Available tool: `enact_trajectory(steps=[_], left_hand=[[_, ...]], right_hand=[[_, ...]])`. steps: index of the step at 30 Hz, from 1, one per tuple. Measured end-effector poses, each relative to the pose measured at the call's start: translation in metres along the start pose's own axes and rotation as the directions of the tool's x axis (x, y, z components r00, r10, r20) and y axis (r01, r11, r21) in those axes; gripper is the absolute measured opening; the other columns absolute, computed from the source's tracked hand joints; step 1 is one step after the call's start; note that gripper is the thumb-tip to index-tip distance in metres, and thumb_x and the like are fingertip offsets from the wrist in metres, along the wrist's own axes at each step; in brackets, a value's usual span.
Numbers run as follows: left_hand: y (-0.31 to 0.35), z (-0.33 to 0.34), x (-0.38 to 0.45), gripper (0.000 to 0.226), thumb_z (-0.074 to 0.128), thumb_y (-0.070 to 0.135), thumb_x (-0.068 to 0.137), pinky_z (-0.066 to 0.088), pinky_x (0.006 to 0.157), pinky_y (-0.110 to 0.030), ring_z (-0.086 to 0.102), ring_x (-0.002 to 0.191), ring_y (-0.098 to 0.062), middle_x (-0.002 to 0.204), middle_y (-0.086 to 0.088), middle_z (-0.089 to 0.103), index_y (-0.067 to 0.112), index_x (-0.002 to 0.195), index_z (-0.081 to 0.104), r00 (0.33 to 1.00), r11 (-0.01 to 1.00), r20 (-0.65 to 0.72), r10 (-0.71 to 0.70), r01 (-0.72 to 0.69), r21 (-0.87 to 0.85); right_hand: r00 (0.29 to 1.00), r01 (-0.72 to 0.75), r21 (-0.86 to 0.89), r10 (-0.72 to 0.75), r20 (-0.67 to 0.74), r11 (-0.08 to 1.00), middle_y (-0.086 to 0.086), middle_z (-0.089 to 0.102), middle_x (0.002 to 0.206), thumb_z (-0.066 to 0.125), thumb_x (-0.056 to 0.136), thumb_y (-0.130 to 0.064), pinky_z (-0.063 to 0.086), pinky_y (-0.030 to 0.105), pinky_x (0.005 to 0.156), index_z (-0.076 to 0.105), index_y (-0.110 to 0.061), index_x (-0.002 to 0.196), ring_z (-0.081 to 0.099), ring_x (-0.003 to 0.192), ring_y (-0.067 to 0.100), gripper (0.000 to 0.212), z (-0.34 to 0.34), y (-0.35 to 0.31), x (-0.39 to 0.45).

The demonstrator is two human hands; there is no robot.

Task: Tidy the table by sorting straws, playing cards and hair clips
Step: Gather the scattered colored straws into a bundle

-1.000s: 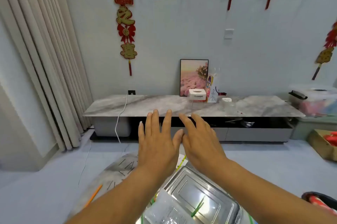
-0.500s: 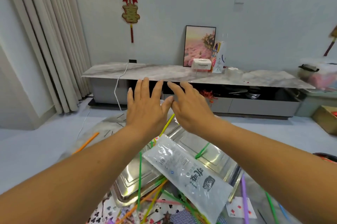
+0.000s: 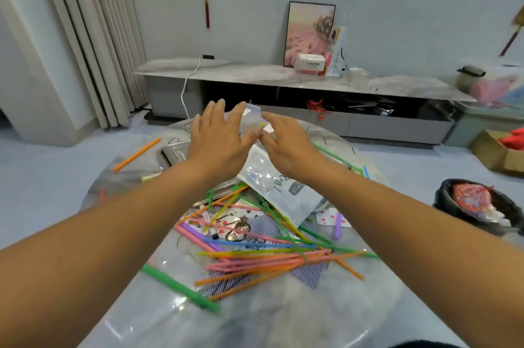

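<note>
Both hands hover side by side, palms down, above the far half of a round marble table (image 3: pixel 283 316). My left hand (image 3: pixel 218 135) and my right hand (image 3: pixel 286 140) have straight, spread fingers and hold nothing. Below them lies a metal tray (image 3: pixel 175 153) with a clear plastic bag (image 3: pixel 275 186) across it. Nearer to me sits a tangle of coloured straws (image 3: pixel 269 257) over blue-backed playing cards (image 3: pixel 307 274) and a face-up card (image 3: pixel 326 218). Small dark hair clips (image 3: pixel 238 230) lie among the straws. A thick green straw (image 3: pixel 178 286) lies nearest.
An orange straw (image 3: pixel 136 155) lies at the table's far left edge. A black bin (image 3: pixel 479 206) with rubbish stands on the floor to the right, a cardboard box (image 3: pixel 499 152) behind it. A low marble cabinet (image 3: pixel 283 78) runs along the far wall.
The view has tilted down, bringing the table's clutter into sight. Both hands stay flat and side by side, now lower over the tray.
</note>
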State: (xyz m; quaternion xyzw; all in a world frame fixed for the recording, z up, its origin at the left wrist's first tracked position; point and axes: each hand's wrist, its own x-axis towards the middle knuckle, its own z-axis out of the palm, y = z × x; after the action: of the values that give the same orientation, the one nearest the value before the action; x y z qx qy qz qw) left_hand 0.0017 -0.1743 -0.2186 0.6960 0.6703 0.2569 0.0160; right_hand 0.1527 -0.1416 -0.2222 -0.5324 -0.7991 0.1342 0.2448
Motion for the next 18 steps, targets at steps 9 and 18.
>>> enact_trajectory(steps=[9,18], left_hand=[[-0.052,0.007,-0.101,0.046,0.06,0.037,0.093,0.045,0.094,-0.029,0.058,0.112,-0.015,0.129,-0.002,0.06,0.025,0.136,0.052,0.914,0.893,0.371,-0.162,0.296,-0.34],[-0.109,0.043,-0.087,0.028,0.063,0.032,0.092,0.052,0.087,-0.031,0.065,0.096,-0.005,0.101,0.016,0.067,0.041,0.118,0.058,0.874,0.925,0.434,-0.221,0.329,-0.192]], right_hand=[[0.972,-0.195,0.093,0.18,0.149,0.976,0.002,0.066,0.123,0.06,0.096,-0.029,0.042,0.027,0.092,0.066,-0.019,0.125,0.059,0.112,0.017,0.031,0.027,0.043,-0.09],[0.941,-0.261,0.015,0.251,0.228,0.965,-0.015,0.065,0.086,0.063,0.093,-0.026,0.042,0.025,0.074,0.07,-0.031,0.095,0.061,0.083,0.008,0.009,0.065,0.072,-0.074]])
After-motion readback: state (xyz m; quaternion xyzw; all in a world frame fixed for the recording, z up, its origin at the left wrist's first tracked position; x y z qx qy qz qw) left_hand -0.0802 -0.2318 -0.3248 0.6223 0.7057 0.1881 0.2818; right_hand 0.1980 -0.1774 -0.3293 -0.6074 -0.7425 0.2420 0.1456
